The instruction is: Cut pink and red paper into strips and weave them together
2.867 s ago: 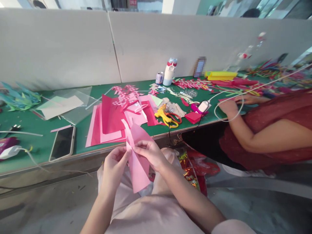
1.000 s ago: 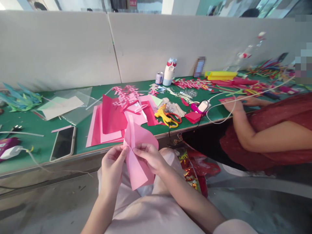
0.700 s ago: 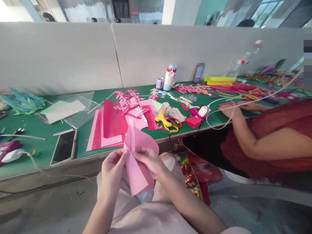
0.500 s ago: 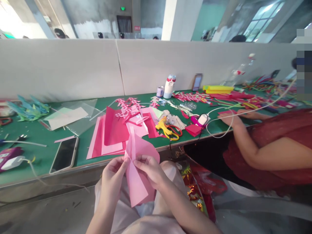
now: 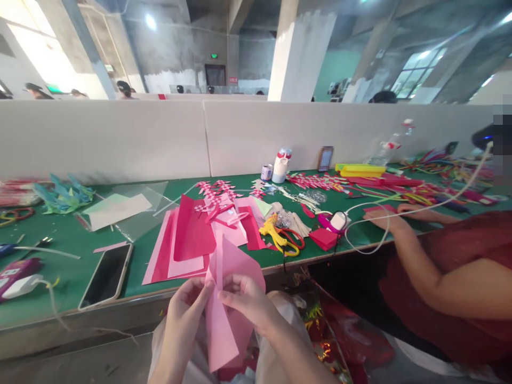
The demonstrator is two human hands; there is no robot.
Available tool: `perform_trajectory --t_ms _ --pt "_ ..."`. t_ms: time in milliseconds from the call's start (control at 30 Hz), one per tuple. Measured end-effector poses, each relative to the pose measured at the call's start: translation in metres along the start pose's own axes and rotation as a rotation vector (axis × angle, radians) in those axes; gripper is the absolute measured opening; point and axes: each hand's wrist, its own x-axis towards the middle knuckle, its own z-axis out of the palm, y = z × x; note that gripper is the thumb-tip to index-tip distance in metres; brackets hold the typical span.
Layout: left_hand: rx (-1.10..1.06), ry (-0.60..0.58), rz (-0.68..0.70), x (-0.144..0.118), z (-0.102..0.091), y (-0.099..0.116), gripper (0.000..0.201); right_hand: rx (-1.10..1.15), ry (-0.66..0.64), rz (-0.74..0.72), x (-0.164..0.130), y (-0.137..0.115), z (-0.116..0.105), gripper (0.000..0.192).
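Note:
A pink sheet of paper (image 5: 224, 341), folded and pinched in its middle, hangs above my lap between both hands. My left hand (image 5: 188, 298) grips its left side, thumb and fingers closed on the fold. On the other side of that fold, my right hand (image 5: 244, 298) pinches the same sheet, its fingertips partly behind the paper. Just beyond, a stack of pink and red paper sheets (image 5: 196, 234) lies at the table's front edge. Yellow-handled scissors (image 5: 280, 237) rest right of the stack.
A phone (image 5: 107, 274) lies at the left on the green table (image 5: 72, 266), near a purple and white tool (image 5: 20, 277). Woven pink paper strips (image 5: 218, 192), a white bottle (image 5: 282, 166) and yellow paper (image 5: 360, 170) sit farther back. At the right, a co-worker's hand (image 5: 384, 216) holds red paper.
The camera view has tilted up, so the table and my hands appear lower. Both hands keep their pinch on the pink sheet, with little other change.

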Motion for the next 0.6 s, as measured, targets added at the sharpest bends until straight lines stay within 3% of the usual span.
perform_trajectory --t_ms 233,467,600 --pt "0.067 -0.012 0.003 0.001 0.003 0.006 0.035 -0.109 -0.006 -0.052 0.001 -0.007 0.000 0.036" --pt "0.118 -0.053 0.024 0.002 0.001 0.007 0.041 0.034 0.038 0.000 0.003 -0.006 -0.006 0.041" --pt "0.204 0.022 0.052 0.002 -0.008 -0.002 0.042 0.106 0.011 -0.015 -0.001 -0.002 -0.015 0.035"
